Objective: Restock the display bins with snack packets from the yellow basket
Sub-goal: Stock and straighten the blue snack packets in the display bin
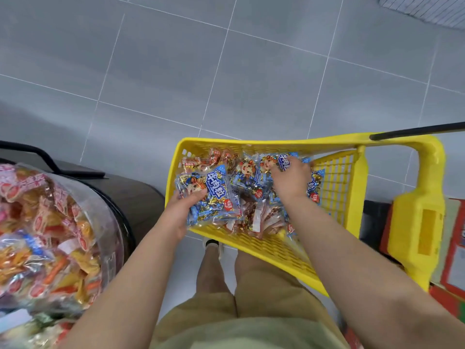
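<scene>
The grey tiled floor (176, 71) fills the far half of the view. Well to the left of both hands stands a clear round display bin (110, 217), already heaped with orange and pink snack packets (50, 222). The yellow basket (251, 143) sits directly under the fingers, tilted toward the person, with its black handle (417, 131) off beyond the right hand. Inside it lie a pile of blue packets and some brown packets (254, 210), the brown ones between the two wrists.

The left hand (180, 214) is at the near left corner of the basket. Its thumb lies over the top of a blue packet (214, 195) and its fingers are tucked beneath, so it grips that packet, which is raised above the pile. The right hand (293, 178) reaches to the far side of the basket. Its fingers (279, 170) bend down onto another blue packet (285, 157), but whether they have closed round it cannot be told from here.

The step in hand looks like gathering: picking blue packets out of the basket before any go to a bin. Next, the right fingers probably need a firm hold on their packet. Then both hands must lift over the basket wall and swing left toward the display. Which bin suits the blue packets is not visible.
</scene>
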`<state>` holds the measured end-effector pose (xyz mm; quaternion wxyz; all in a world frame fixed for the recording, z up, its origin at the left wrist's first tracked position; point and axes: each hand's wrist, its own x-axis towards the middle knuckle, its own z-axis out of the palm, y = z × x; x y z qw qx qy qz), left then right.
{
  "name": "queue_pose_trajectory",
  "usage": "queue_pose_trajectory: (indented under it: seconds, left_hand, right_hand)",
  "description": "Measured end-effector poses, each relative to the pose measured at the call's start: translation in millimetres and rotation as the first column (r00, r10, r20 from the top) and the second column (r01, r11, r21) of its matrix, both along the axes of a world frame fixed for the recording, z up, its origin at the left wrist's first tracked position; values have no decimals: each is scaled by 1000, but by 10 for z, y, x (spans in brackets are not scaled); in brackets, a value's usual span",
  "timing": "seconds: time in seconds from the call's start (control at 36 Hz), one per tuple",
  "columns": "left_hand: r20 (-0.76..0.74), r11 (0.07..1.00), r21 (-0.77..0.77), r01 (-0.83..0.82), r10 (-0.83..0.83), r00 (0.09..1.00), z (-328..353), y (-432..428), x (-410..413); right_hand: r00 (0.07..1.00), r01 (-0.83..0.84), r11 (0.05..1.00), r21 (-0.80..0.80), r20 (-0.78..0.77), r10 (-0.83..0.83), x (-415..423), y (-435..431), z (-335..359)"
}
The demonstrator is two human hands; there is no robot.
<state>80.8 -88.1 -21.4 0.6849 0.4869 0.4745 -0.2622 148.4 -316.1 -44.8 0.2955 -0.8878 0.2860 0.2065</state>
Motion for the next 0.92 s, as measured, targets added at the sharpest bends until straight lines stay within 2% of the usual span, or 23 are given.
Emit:
queue_pose_trajectory:
  seconds: [0.06,0.14,0.19,0.28,0.39,0.44,0.53,0.61,0.75,0.92]
  left_hand:
    - [-1,1000,6,-25,25,1000,-17,4,-31]
    - [-8,998,22,-58,58,998,-35,-13,-64]
    - [-22,997,26,-71,71,997,-47,-33,-83]
    - [-49,998,27,-52,53,997,-59,-53,-97]
    - [-56,998,21,-51,52,997,-70,-71,-71]
    - [-45,999,14,-42,43,998,-62,-74,-49]
    - [-45,1000,3,-25,25,999,-36,-66,-15]
    - [-39,1000,-2,1,-1,999,19,-40,16]
    - [-18,999,41,-9,10,1000,136,44,-37]
    - [4,998,59,-38,37,999,275,140,-226]
  right_hand:
    - [995,3,993,-114,-102,-15,74,-147,-145]
    - [969,-87,984,-158,-243,47,105,-250,-298]
    - [957,-109,978,-177,-285,55,111,-280,-334]
    - [949,-48,985,-167,-316,-7,125,-308,-331]
    - [973,4,998,-66,-228,-19,76,-388,-293]
    - [976,96,995,28,-197,-89,2,-439,-249]
    - [950,259,959,115,-210,-231,-119,-501,-163]
    - [932,318,935,158,-235,-277,-242,-545,-62]
    - [963,214,950,226,-211,-167,-413,-567,120]
    - [978,-79,993,92,-188,95,-442,-509,292]
